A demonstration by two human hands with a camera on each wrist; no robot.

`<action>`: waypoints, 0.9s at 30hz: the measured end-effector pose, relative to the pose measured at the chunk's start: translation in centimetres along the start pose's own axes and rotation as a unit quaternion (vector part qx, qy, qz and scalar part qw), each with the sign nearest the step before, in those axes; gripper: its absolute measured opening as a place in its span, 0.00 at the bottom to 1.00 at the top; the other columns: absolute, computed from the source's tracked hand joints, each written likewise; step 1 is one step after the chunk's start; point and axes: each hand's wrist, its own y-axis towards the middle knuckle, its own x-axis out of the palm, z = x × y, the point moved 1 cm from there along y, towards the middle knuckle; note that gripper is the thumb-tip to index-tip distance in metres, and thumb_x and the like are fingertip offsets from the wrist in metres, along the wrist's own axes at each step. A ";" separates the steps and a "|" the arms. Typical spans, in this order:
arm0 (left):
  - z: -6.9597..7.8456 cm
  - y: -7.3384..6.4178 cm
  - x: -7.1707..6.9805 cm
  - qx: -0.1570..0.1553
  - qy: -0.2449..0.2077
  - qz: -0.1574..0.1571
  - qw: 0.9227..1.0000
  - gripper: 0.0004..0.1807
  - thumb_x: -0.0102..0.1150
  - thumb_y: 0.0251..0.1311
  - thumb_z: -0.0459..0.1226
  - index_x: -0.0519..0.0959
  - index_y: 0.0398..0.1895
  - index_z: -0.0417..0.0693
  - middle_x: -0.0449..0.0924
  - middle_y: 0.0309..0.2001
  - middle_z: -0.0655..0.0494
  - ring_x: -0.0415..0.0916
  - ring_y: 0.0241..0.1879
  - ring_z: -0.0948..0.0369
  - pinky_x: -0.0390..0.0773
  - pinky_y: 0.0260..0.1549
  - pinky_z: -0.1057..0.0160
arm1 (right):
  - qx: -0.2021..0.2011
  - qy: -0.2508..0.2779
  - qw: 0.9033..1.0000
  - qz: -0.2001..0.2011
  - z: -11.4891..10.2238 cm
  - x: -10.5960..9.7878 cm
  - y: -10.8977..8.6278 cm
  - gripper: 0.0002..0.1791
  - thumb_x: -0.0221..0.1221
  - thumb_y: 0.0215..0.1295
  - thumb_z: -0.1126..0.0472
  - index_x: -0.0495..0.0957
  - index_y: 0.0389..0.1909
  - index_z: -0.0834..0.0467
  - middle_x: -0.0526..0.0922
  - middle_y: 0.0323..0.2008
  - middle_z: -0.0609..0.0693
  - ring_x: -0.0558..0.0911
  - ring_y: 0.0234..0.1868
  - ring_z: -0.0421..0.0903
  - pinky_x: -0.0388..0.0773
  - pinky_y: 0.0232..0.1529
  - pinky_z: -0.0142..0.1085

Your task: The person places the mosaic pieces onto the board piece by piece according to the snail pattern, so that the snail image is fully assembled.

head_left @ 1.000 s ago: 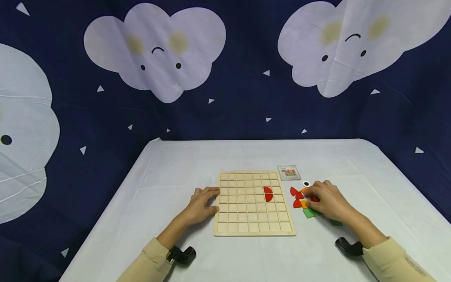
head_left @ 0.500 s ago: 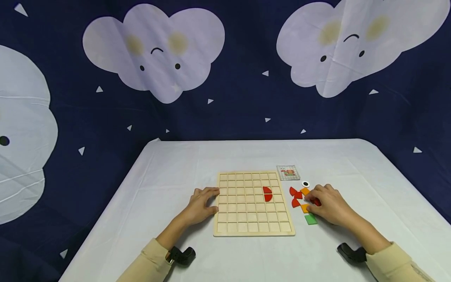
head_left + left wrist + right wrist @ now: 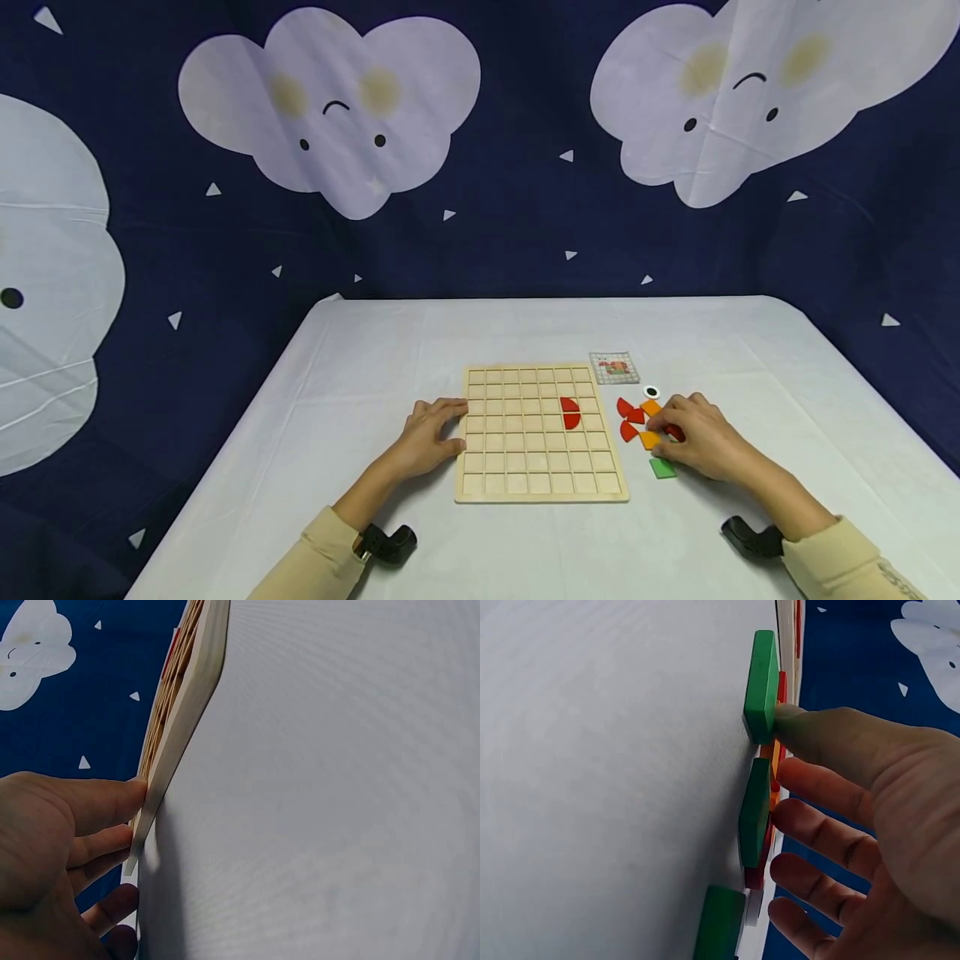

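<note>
My left hand (image 3: 429, 437) rests against the left edge of a wooden grid board (image 3: 517, 462). In the left wrist view its thumb (image 3: 112, 801) touches the board's side, with the fingers spread. Two red quarter-round pieces (image 3: 571, 420) sit in squares on the board's right half. My right hand (image 3: 701, 437) is lowered over loose pieces right of the board, its fingers apart. Its fingertips are right at an orange tile (image 3: 648, 439), while a green tile (image 3: 663, 468) lies by the thumb. A red piece (image 3: 676, 432) shows partly under the palm.
A small card with a coloured picture (image 3: 615, 367) lies beyond the board's top right corner. Near it are a white disc with a black dot (image 3: 652, 392), another orange tile (image 3: 650, 407) and several red pieces (image 3: 628, 431). More green tiles (image 3: 720, 922) show in the right wrist view.
My right hand has shifted slightly toward me and right; the green tile and an orange tile slid the same way. My left hand and the board have stayed put.
</note>
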 end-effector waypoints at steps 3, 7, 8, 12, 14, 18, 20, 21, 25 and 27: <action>0.0 0.0 0.0 -0.001 -0.002 -0.001 1.000 0.28 0.64 0.53 0.36 0.73 0.60 0.44 0.70 0.64 0.57 0.60 0.50 0.58 0.57 0.47 0.57 | -0.006 -0.002 1.000 -0.002 0.1 0.1 -0.1 0.11 0.69 0.48 0.56 0.83 0.34 0.51 0.77 0.35 0.45 0.67 0.39 0.44 0.61 0.41 0.40; 0.0 0.0 0.0 -0.002 -0.005 -0.001 1.000 0.28 0.64 0.53 0.36 0.73 0.60 0.44 0.70 0.64 0.58 0.60 0.50 0.58 0.58 0.47 0.57 | -0.012 0.002 1.000 0.000 0.3 0.2 -0.1 0.10 0.69 0.48 0.58 0.83 0.34 0.51 0.76 0.36 0.44 0.67 0.39 0.44 0.61 0.40 0.39; 0.1 0.0 0.0 -0.002 -0.005 -0.001 1.000 0.28 0.64 0.53 0.36 0.73 0.60 0.44 0.70 0.64 0.58 0.60 0.49 0.58 0.57 0.47 0.57 | -0.013 0.004 1.000 0.001 0.4 0.2 -0.2 0.10 0.69 0.48 0.58 0.83 0.34 0.50 0.76 0.36 0.44 0.67 0.39 0.44 0.61 0.40 0.39; 0.1 0.0 -0.1 -0.002 -0.004 -0.002 1.000 0.27 0.63 0.54 0.35 0.73 0.60 0.44 0.70 0.64 0.57 0.59 0.48 0.59 0.57 0.46 0.57 | -0.019 0.005 1.000 0.004 0.4 0.3 -0.2 0.09 0.69 0.48 0.58 0.83 0.33 0.50 0.76 0.35 0.43 0.66 0.39 0.43 0.61 0.40 0.38; 0.1 -0.1 -0.1 -0.001 -0.002 -0.003 1.000 0.27 0.63 0.54 0.35 0.73 0.60 0.44 0.70 0.64 0.57 0.59 0.48 0.59 0.57 0.46 0.57 | -0.018 0.004 1.000 0.005 0.4 0.3 -0.2 0.09 0.69 0.48 0.58 0.83 0.33 0.50 0.76 0.35 0.43 0.66 0.39 0.43 0.61 0.40 0.38; 0.1 0.0 0.0 0.000 0.002 -0.003 1.000 0.27 0.63 0.53 0.36 0.74 0.60 0.44 0.70 0.64 0.57 0.60 0.48 0.59 0.57 0.46 0.58 | -0.010 0.008 1.000 0.002 0.1 0.1 0.0 0.09 0.69 0.49 0.57 0.83 0.33 0.50 0.76 0.36 0.43 0.67 0.40 0.44 0.62 0.41 0.39; 0.1 0.0 0.0 0.000 0.002 -0.003 1.000 0.28 0.64 0.53 0.36 0.73 0.60 0.44 0.70 0.64 0.57 0.60 0.48 0.59 0.57 0.46 0.58 | -0.007 0.011 1.000 0.001 -0.3 -0.1 0.2 0.09 0.68 0.49 0.57 0.83 0.33 0.50 0.77 0.37 0.44 0.67 0.41 0.44 0.62 0.41 0.39; 0.1 0.0 0.0 0.000 0.002 -0.001 1.000 0.28 0.64 0.53 0.35 0.74 0.60 0.44 0.70 0.64 0.57 0.60 0.48 0.59 0.57 0.46 0.58 | -0.007 0.014 1.000 0.000 -0.5 -0.2 0.4 0.09 0.68 0.50 0.57 0.83 0.34 0.50 0.78 0.38 0.44 0.67 0.41 0.45 0.63 0.41 0.40; 0.0 0.1 0.0 0.002 0.000 0.000 1.000 0.28 0.64 0.53 0.35 0.74 0.60 0.44 0.70 0.64 0.57 0.60 0.48 0.59 0.57 0.46 0.58 | -0.009 0.026 1.000 0.004 -1.7 -0.2 1.3 0.10 0.67 0.49 0.59 0.84 0.35 0.50 0.79 0.37 0.44 0.67 0.39 0.43 0.62 0.40 0.38; 0.0 0.1 0.0 0.002 -0.001 0.000 1.000 0.28 0.64 0.53 0.36 0.74 0.60 0.44 0.70 0.64 0.57 0.60 0.48 0.59 0.57 0.46 0.58 | -0.008 0.033 0.999 0.006 -2.3 0.0 2.0 0.10 0.67 0.49 0.59 0.84 0.35 0.51 0.80 0.36 0.44 0.67 0.38 0.43 0.61 0.39 0.37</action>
